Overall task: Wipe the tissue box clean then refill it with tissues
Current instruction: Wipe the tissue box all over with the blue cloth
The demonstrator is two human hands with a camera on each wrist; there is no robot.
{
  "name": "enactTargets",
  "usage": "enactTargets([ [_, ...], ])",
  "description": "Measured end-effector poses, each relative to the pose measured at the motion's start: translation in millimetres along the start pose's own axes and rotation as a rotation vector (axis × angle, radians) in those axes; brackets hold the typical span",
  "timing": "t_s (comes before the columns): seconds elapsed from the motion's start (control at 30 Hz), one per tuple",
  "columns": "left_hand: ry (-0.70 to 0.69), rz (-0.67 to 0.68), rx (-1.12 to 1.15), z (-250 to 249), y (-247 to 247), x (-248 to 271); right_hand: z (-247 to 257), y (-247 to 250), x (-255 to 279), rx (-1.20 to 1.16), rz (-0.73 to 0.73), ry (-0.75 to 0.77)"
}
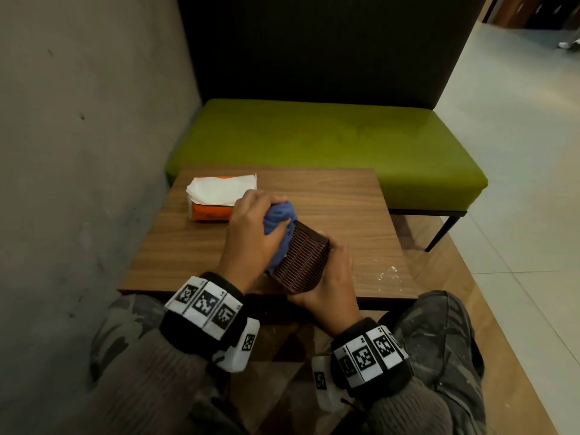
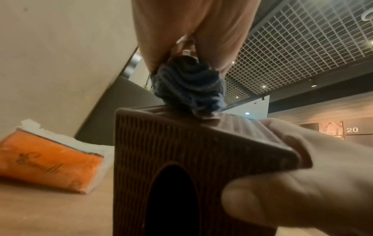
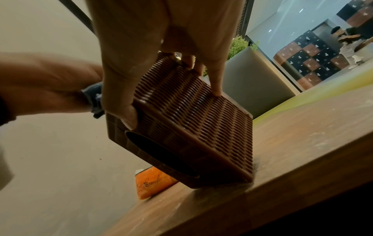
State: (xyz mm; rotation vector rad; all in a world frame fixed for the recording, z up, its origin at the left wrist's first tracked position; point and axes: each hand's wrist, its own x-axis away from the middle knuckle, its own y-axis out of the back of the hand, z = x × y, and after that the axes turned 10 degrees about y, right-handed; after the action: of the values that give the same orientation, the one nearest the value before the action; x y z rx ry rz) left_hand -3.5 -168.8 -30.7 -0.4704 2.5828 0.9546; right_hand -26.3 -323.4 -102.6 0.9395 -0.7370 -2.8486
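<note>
A dark brown ribbed tissue box (image 1: 303, 262) (image 2: 181, 159) (image 3: 191, 124) stands tilted on one edge near the front of the wooden table (image 1: 345, 196). Its oval opening (image 2: 171, 199) (image 3: 161, 153) faces me. My right hand (image 1: 329, 284) (image 3: 161, 52) grips the box, thumb on the opening face and fingers over the far side. My left hand (image 1: 254, 233) (image 2: 191, 28) holds a bunched blue cloth (image 1: 279, 221) (image 2: 189, 86) pressed against the box's upper left side. An orange pack of tissues (image 1: 219, 197) (image 2: 50, 162) (image 3: 153, 183), white sheets showing on top, lies at the table's far left.
A concrete wall (image 1: 78, 136) runs along the left of the table. A green bench (image 1: 329, 142) with a dark backrest stands behind it. White specks (image 1: 389, 274) lie on the table's right front corner. My knees are under the near edge.
</note>
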Motion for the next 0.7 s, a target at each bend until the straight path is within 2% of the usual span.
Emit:
enactTargets([
  [0.13,0.157,-0.099,0.051,19.7,9.1,-18.7,-1.0,1.9,1.6,0.001,0.029,-0.005],
  [0.17,0.144,-0.102,0.047,19.8,9.6,-16.6,-0.7,2.4,1.1,0.004,0.027,-0.005],
  [0.27,-0.024,-0.002,0.016,10.7,1.8,0.3,-3.7,2.6,-0.7,0.022,0.014,-0.023],
  [0.33,0.027,-0.023,0.054,12.4,1.1,-4.4,-5.3,2.0,-1.9,0.036,0.029,-0.023],
  [0.4,0.131,-0.121,0.086,16.2,2.7,-13.9,-4.8,0.9,-3.7,0.04,0.048,-0.016],
  [0.43,0.123,-0.129,0.069,13.9,2.5,-12.0,-4.1,0.7,-4.7,0.036,0.051,-0.019],
  [0.47,0.062,-0.09,0.044,7.1,1.0,-5.0,-3.7,0.8,-5.9,0.026,0.048,-0.028],
  [0.57,-0.226,0.182,-0.027,-13.8,-10.4,29.6,-1.7,2.4,-7.3,-0.039,0.022,-0.061],
  [0.6,-0.274,0.218,-0.04,-13.6,-13.4,34.3,-2.0,3.0,-7.1,-0.055,0.02,-0.067],
  [0.63,-0.259,0.199,-0.023,-12.5,-15.1,32.5,-1.9,3.3,-7.4,-0.056,0.03,-0.075],
  [0.7,-0.091,0.028,0.058,-7.9,-18.8,20.9,-3.2,3.3,-9.1,-0.022,0.061,-0.075],
])
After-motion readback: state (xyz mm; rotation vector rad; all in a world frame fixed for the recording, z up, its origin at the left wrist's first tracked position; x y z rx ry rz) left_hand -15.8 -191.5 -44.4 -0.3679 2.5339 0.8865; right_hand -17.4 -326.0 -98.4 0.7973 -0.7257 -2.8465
